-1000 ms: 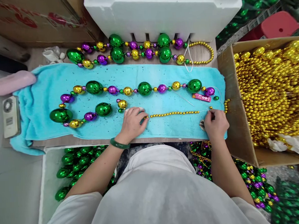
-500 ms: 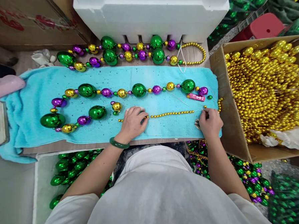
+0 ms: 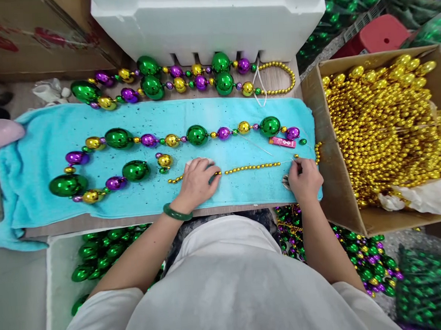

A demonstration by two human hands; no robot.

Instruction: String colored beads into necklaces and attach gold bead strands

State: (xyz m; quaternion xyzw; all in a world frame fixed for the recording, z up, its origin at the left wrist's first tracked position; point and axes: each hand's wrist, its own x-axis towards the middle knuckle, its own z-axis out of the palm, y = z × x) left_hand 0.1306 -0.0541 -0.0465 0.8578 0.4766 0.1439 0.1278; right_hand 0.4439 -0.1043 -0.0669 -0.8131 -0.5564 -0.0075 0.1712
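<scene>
My left hand (image 3: 197, 185) rests on the blue towel (image 3: 129, 113), thumb and fingers closed on a string of small gold beads (image 3: 252, 168). The string runs out on both sides of that hand. My right hand (image 3: 305, 179) pinches a thin pale thread (image 3: 286, 161) at the string's right end; its fingertips are partly hidden. Beside it lies a small metallic object (image 3: 285, 182), mostly covered. A large green, gold and purple bead garland (image 3: 197, 135) curves around behind and to the left. A pink label (image 3: 283, 142) and a loose green bead (image 3: 302, 141) lie near its right end.
A doubled bead garland (image 3: 153, 88) lies against the white foam box (image 3: 209, 27) at the back. At the right stands a cardboard box (image 3: 315, 93) of gold bead strings. A white bin (image 3: 58, 277) with green beads sits below the table's front edge.
The view has shifted slightly, so most things sit a little further left. Both hands keep nearly the same hold on the bead string and thread.
</scene>
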